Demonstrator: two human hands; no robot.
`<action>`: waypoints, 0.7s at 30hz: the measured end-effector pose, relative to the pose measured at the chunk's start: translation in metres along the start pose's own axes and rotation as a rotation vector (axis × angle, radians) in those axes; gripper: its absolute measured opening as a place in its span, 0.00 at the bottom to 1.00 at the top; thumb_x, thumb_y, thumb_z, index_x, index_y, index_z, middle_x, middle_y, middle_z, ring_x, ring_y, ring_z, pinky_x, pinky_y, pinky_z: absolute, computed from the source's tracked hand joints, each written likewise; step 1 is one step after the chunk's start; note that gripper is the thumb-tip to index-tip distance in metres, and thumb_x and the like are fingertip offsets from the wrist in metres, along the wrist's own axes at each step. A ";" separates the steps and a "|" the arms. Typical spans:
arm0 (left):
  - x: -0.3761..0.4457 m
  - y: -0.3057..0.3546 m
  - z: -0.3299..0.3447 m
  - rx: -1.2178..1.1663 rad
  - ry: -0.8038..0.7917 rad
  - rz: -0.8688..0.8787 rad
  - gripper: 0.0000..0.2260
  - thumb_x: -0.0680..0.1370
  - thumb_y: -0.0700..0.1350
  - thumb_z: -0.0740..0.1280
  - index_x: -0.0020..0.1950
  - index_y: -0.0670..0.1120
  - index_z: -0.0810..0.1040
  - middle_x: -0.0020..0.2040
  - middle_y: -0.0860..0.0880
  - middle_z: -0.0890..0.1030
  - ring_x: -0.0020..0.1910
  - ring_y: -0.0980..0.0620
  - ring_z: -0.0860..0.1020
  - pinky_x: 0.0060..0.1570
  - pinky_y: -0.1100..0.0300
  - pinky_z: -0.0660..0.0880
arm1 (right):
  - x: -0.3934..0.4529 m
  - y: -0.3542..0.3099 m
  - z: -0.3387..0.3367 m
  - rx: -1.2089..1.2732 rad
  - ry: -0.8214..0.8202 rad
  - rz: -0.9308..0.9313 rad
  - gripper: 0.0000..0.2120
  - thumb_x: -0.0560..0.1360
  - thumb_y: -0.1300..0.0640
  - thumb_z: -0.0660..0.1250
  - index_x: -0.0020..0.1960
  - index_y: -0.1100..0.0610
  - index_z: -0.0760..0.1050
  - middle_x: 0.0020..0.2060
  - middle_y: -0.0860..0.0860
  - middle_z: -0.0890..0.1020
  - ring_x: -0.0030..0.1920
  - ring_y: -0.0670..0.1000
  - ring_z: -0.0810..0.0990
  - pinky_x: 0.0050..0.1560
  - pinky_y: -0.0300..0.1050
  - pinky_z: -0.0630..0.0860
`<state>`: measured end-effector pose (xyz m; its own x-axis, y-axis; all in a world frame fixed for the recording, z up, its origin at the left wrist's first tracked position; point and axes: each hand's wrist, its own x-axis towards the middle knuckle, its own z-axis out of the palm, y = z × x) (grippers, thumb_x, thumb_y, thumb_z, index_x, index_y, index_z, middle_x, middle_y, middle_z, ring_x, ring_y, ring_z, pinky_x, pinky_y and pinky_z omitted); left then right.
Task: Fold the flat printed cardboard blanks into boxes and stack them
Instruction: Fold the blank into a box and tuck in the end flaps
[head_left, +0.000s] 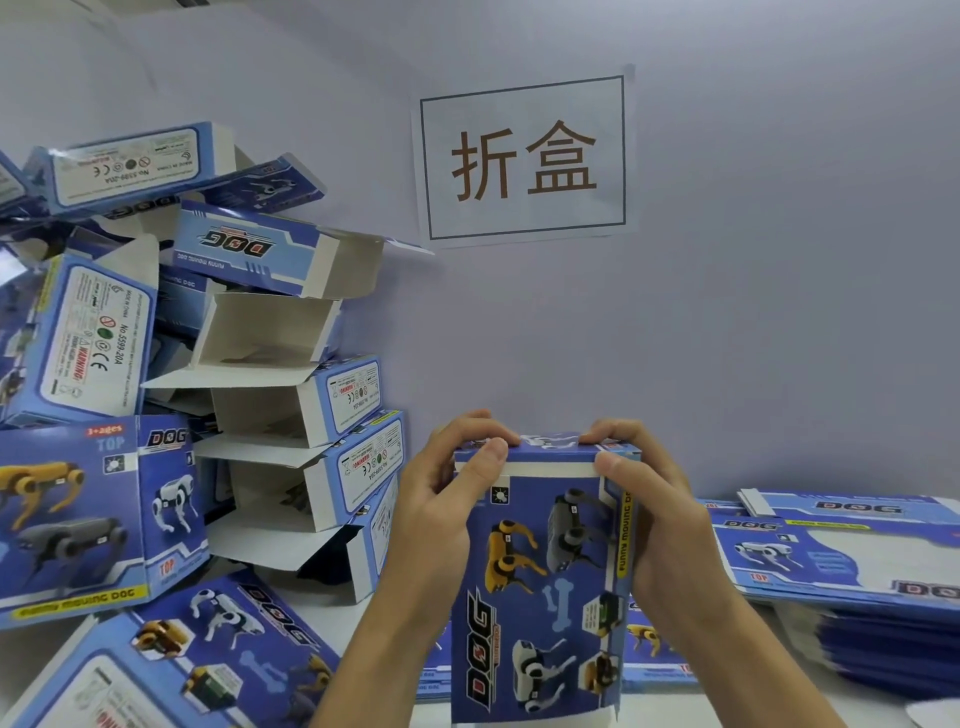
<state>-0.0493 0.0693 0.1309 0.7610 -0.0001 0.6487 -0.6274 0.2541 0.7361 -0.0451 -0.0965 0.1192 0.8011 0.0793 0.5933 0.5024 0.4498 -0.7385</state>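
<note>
I hold a blue printed box (540, 582) upright in the middle of the view, its front showing yellow, grey and white robot dogs. My left hand (441, 514) grips its upper left edge, thumb on the front and fingers curled over the top flap. My right hand (649, 514) grips the upper right edge the same way, fingers pressing the top flap down. A white strip of the flap shows along the top. A pile of folded boxes (270, 395) leans against the wall at the left, several with open ends. A stack of flat blanks (852, 561) lies at the right.
A paper sign (524, 158) with two characters hangs on the pale wall (779, 312) straight ahead. More folded boxes (98, 514) lie in the lower left foreground. Flat blanks (654, 660) also lie under the held box on the white table (924, 712).
</note>
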 end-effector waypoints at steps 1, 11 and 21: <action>0.001 -0.001 -0.002 -0.001 0.006 -0.014 0.06 0.73 0.52 0.68 0.43 0.53 0.84 0.59 0.60 0.81 0.59 0.46 0.81 0.43 0.54 0.82 | -0.001 -0.001 0.000 0.021 -0.005 0.017 0.05 0.71 0.57 0.67 0.46 0.52 0.78 0.43 0.56 0.84 0.45 0.62 0.86 0.35 0.53 0.83; 0.001 -0.004 -0.008 -0.002 0.046 -0.036 0.15 0.69 0.60 0.72 0.47 0.50 0.86 0.64 0.60 0.79 0.62 0.44 0.80 0.40 0.52 0.83 | -0.003 -0.008 -0.006 0.159 -0.024 0.081 0.06 0.68 0.55 0.74 0.45 0.52 0.85 0.66 0.50 0.79 0.61 0.59 0.81 0.49 0.60 0.83; -0.002 -0.001 -0.004 -0.077 0.097 -0.079 0.16 0.70 0.62 0.74 0.46 0.50 0.85 0.62 0.53 0.82 0.53 0.46 0.85 0.42 0.49 0.84 | 0.001 -0.006 0.001 0.122 0.030 0.039 0.05 0.70 0.57 0.69 0.41 0.53 0.84 0.64 0.51 0.80 0.57 0.59 0.83 0.40 0.53 0.83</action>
<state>-0.0495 0.0726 0.1287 0.8220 0.0695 0.5652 -0.5535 0.3307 0.7644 -0.0478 -0.0986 0.1241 0.8296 0.0726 0.5536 0.4291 0.5515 -0.7154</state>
